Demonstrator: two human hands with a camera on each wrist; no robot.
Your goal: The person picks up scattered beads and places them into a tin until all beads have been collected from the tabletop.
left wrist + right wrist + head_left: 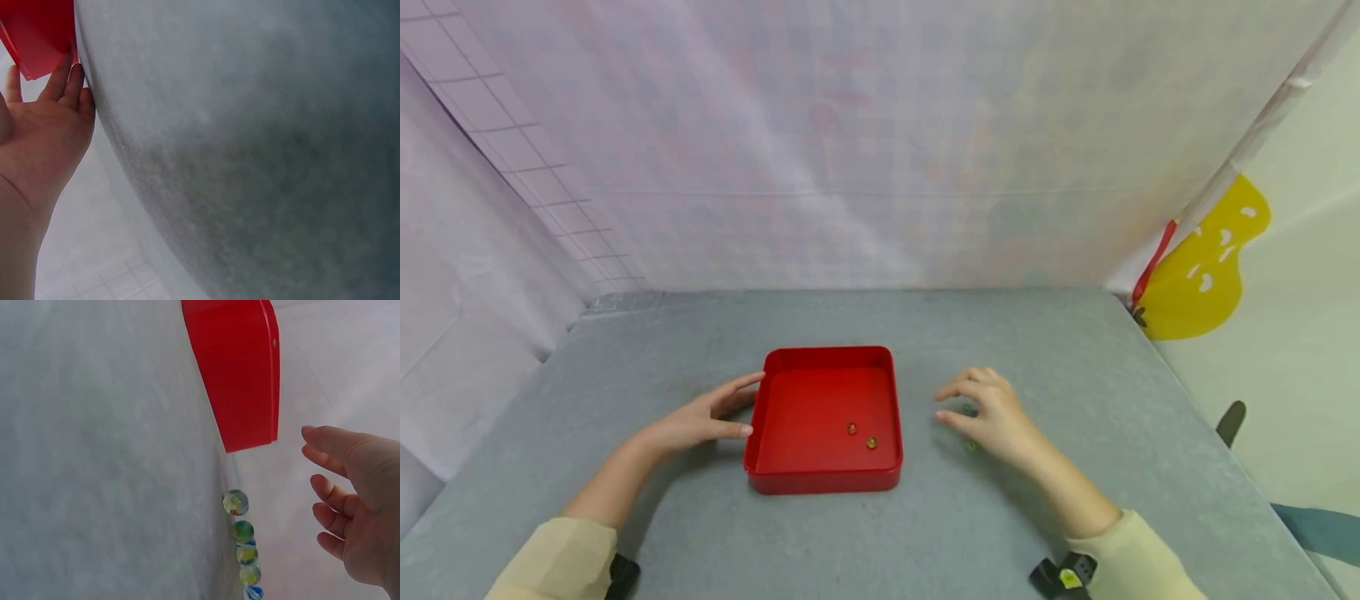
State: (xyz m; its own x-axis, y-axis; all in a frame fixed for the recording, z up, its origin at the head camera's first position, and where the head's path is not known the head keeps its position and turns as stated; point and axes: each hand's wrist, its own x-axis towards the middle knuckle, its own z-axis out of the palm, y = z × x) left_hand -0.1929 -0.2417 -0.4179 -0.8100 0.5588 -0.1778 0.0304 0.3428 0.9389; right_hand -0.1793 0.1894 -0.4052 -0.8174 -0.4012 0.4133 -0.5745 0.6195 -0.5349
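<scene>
A shallow red square tray (823,482) stands on the grey table. Two small amber-looking marbles, a rear one (852,428) and a front one (872,443), lie inside it toward the right front. My left hand (692,423) is at the tray's left side, fingers extended and fingertips right at the wall. To the right of the tray, my right hand (992,412) hovers with loosely bent fingers and nothing between them. Below it are several glass marbles (242,531), clear with green, yellow and blue swirls, partly hidden by the hand in the head view.
The grey tabletop (1000,325) reaches back to a whitish hanging sheet (865,167). Another pale sheet with a yellow printed shape (1210,275) hangs along the right side. Dark wrist devices sit at both cuffs, one of them at the right sleeve (1063,575).
</scene>
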